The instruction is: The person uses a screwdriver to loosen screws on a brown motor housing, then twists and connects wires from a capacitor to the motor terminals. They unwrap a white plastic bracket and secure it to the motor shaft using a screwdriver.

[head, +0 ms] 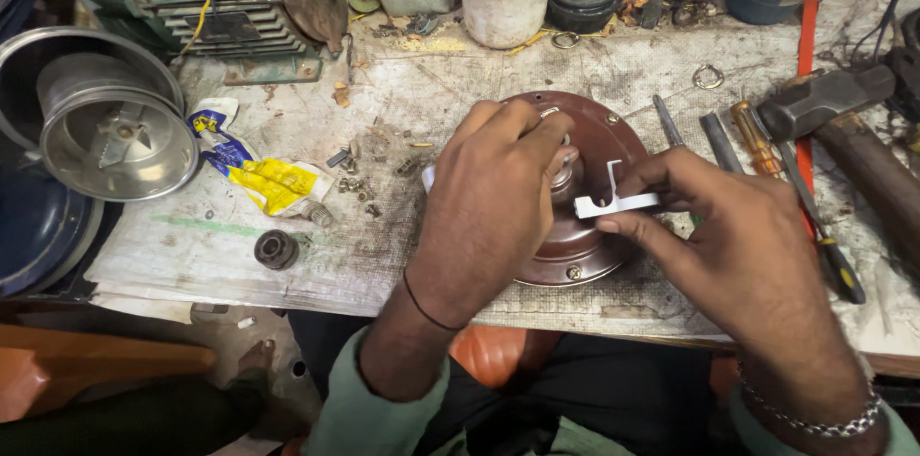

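Right hand (738, 236) pinching a small white metal bracket (613, 202) between thumb and fingertips, holding it just above the right side of the brown round motor housing (585, 255) on the workbench (287, 255). Bracket's long axis running roughly left to right, nearly level, its hooked end pointing left toward the housing's raised centre hub; hub lying directly left of the right fingertips, close by. Left hand (494, 197) curling over the top of the housing, fingers bent down onto the hub area, covering it; whether gripping something small there or only steadying the housing, cannot tell. Left hand sitting on the housing itself, right hand nearer the bracket's free end and approaching from the right rim. Resting to the right, apart from both hands: screwdrivers (757, 145) and a hammer (834, 102). Lying to the left: loose screws (359, 190), a crumpled yellow-and-blue wrapper (259, 173), a small black bearing (276, 249).
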`<state>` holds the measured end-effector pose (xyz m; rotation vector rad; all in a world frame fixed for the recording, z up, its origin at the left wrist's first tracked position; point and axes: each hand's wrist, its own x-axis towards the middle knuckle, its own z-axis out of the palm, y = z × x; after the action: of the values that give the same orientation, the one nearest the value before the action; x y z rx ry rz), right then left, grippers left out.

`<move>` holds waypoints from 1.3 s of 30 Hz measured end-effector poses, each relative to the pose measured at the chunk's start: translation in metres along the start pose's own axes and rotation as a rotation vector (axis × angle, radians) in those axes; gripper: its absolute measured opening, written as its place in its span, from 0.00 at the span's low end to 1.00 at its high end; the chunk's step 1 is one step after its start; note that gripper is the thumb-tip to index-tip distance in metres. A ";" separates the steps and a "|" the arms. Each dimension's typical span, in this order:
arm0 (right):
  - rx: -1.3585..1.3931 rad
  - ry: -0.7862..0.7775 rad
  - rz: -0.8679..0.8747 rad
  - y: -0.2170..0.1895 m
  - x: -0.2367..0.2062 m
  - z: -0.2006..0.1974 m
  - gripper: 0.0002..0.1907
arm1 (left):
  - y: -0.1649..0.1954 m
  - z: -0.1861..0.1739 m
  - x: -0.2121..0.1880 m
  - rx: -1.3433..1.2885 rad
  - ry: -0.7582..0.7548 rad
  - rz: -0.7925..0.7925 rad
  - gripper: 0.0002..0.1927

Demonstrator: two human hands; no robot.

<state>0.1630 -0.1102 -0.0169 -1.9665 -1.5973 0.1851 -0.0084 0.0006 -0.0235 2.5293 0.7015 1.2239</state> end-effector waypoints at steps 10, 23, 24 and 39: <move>0.138 0.033 -0.063 -0.003 0.004 0.017 0.16 | -0.015 -0.008 0.003 -0.073 -0.095 0.079 0.13; 0.232 0.147 -0.131 0.008 0.013 0.036 0.15 | -0.003 -0.002 -0.016 0.045 -0.042 0.053 0.22; 0.265 0.142 -0.122 0.010 0.013 0.037 0.15 | -0.003 -0.002 -0.018 0.052 -0.035 0.071 0.22; 0.430 0.089 0.022 0.013 0.018 0.041 0.18 | 0.006 0.012 -0.032 0.105 0.026 -0.040 0.23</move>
<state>0.1598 -0.0806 -0.0528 -1.6351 -1.3464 0.4078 -0.0146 -0.0211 -0.0501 2.5741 0.8387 1.2396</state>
